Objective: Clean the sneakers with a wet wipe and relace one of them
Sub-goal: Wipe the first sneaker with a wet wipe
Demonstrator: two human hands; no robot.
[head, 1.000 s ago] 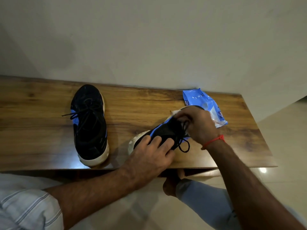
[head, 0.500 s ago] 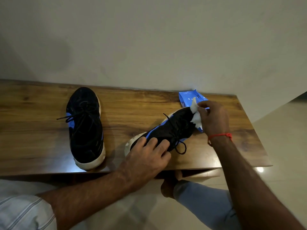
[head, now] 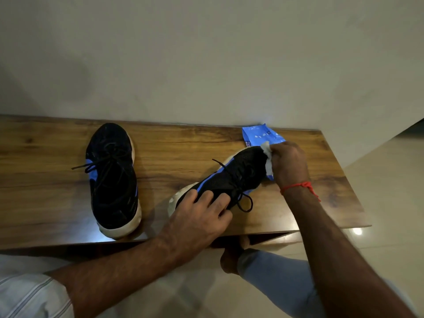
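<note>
Two sneakers on wooden bench, plain wall, tiled floor

Both sneakers, the left sneaker and the right sneaker, are black with blue side panels, black laces and off-white soles, on a brown wood-grain desk beside a blue wipe packet, a white wipe and a red wrist thread.
</note>
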